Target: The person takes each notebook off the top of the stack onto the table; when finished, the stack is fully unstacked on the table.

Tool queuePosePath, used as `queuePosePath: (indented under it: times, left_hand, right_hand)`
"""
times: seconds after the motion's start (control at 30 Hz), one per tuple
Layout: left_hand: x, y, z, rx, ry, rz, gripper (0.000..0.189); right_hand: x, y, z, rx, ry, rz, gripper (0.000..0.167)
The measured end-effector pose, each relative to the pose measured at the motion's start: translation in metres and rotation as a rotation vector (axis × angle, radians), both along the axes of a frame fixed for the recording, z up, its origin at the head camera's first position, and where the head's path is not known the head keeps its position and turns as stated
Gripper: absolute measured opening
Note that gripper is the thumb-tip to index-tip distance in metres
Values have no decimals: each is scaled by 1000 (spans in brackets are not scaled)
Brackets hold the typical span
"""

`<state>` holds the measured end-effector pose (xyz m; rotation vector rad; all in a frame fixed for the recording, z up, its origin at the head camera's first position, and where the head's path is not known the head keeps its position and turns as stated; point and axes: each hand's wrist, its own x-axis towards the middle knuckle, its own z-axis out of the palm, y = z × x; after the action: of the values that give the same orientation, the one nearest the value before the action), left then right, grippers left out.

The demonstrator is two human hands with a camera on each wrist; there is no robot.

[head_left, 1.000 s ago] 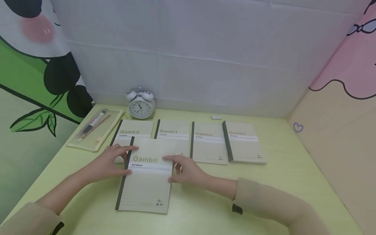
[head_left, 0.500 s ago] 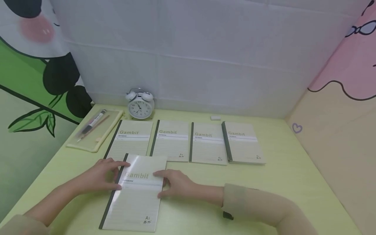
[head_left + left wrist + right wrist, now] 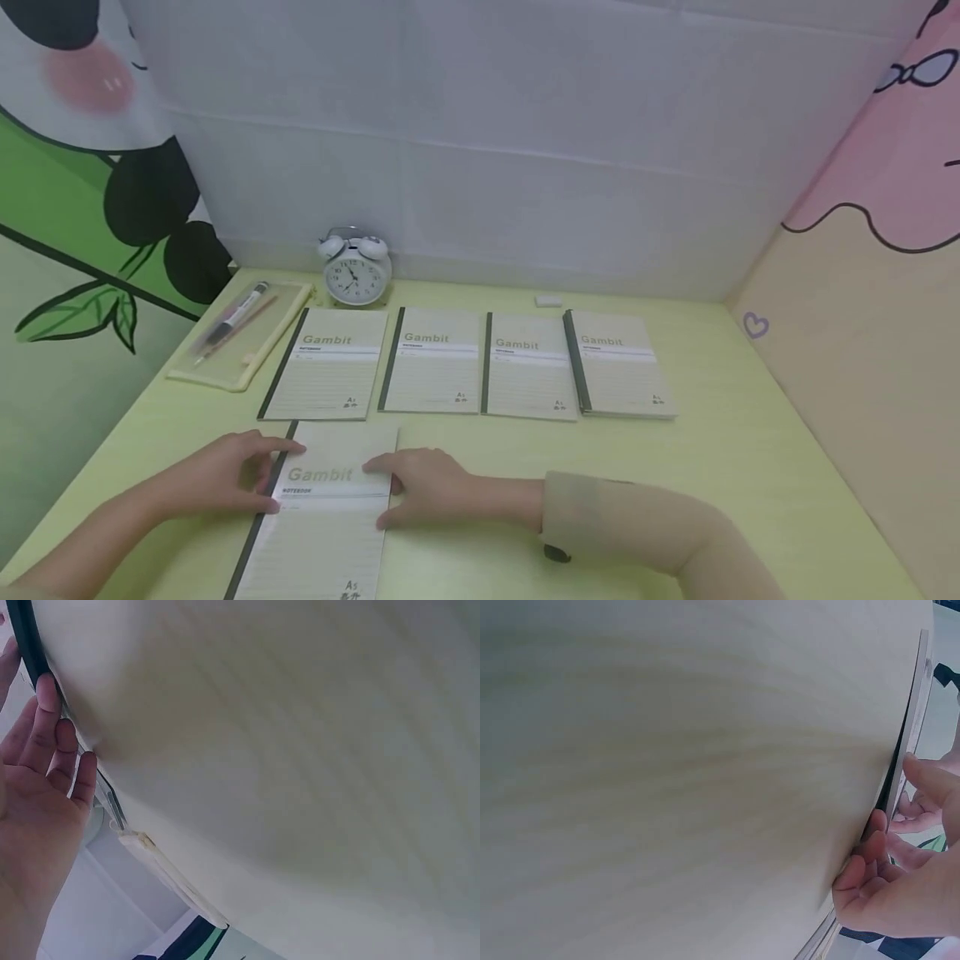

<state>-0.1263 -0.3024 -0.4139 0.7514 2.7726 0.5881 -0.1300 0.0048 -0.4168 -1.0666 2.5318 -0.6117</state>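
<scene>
A cream Gambit notebook [image 3: 322,537] with a dark spine lies face up at the near left of the table, its lower edge cut off by the head view. My left hand [image 3: 206,479] grips it along the spine side, index fingertip and thumb on the dark strip's edge. On the opposite edge, my right hand [image 3: 431,487] holds the notebook, with the index finger on the cover and the thumb at the side. The right wrist view shows a narrow dark gap beneath the notebook's edge [image 3: 915,697], beside the curled fingers [image 3: 851,877].
Several similar notebooks form a row behind: the leftmost [image 3: 322,367], two middle ones [image 3: 431,367] [image 3: 531,371], and a thicker rightmost one [image 3: 618,362]. A pencil case [image 3: 240,333] with pens, a white alarm clock [image 3: 356,275] and an eraser [image 3: 548,301] stand farther back.
Both hands have drawn the notebook toward the table's front and a little left. The leftmost notebook of the row, partly covered before, is now fully uncovered.
</scene>
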Motion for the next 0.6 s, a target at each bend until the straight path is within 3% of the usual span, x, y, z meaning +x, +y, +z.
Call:
queuePosePath:
  times: [0.43,0.6]
  left_hand:
    - [3,-21,3,-52,-51,55,72]
    - [2,-29,4,-51,-73,49,72]
  right_hand:
    - [-3,-22,9,33,-32,29,66]
    - [-5,-28,9,44,-40,47,66]
